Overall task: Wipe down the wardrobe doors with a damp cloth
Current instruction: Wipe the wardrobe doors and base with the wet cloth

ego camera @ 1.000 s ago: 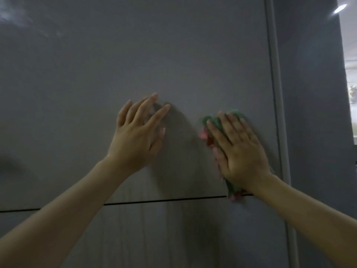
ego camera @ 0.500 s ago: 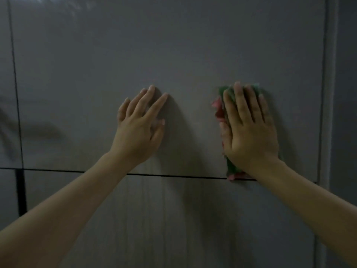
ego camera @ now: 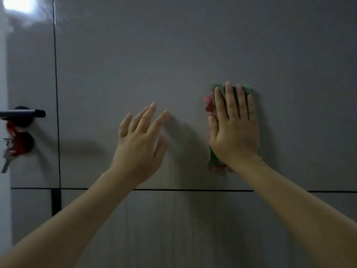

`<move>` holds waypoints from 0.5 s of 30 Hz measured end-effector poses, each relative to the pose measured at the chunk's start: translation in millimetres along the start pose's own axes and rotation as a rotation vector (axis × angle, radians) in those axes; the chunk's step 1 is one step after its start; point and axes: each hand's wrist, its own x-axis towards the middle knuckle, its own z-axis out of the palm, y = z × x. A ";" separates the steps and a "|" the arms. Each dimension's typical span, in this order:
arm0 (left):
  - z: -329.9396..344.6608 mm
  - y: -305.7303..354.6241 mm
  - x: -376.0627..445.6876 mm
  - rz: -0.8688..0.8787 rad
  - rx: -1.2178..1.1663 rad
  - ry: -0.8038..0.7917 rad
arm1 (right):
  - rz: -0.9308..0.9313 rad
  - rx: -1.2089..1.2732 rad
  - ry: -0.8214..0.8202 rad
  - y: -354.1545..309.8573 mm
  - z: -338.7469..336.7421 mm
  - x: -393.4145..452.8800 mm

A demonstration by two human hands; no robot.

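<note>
Mia: Cloth [ego camera: 217,163], is it hard to hold?

Ben: No. I think it is soft and light. It is folded up, and it would bend any way you push it. It should be damp, so it may feel a bit cool and slide well on the smooth door.

Mia: Where should you hold it?

Ben: Put a flat palm right on the middle of it. The right hand [ego camera: 234,128] does that now. Its fingers are straight and close together, and they press the cloth onto the wardrobe door [ego camera: 135,55]. They are not curled round it.

Mia: Could it fall?

Ben: Maybe, if the hand lets go of the push. Only the press keeps it on the door.

Mia: What does it look like?

Ben: It is green, with red or pink bits. You see green above the fingertips, pink at the left side, and a bit more poking out under the wrist. The hand hides the rest.

Mia: And the other hand?

Ben: The left hand [ego camera: 141,140] is open with its fingers spread, holding nothing. It is near the door, left of the cloth. I cannot tell if it touches.

Mia: Where is the cloth on the door?

Ben: On the big grey panel, above the dark line [ego camera: 173,189] that runs across. A black handle [ego camera: 23,113] with keys [ego camera: 7,151] is far off to the left.
</note>
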 end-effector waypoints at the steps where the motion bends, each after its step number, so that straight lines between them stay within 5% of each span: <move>1: 0.4 -2.5 -6.2 -0.037 -0.013 0.008 | 0.025 0.002 0.016 -17.8 4.7 1.9; 8: 9.4 -21.0 -36.6 -0.225 -0.059 0.116 | -0.716 0.060 -0.189 -34.4 8.7 -41.6; 10: 9.5 -32.6 -40.7 -0.235 -0.062 0.141 | -0.657 0.019 -0.164 -26.2 8.6 -14.6; 15: 14.9 -57.9 -48.6 -0.286 -0.061 0.159 | -0.070 -0.062 0.019 -79.1 26.0 27.8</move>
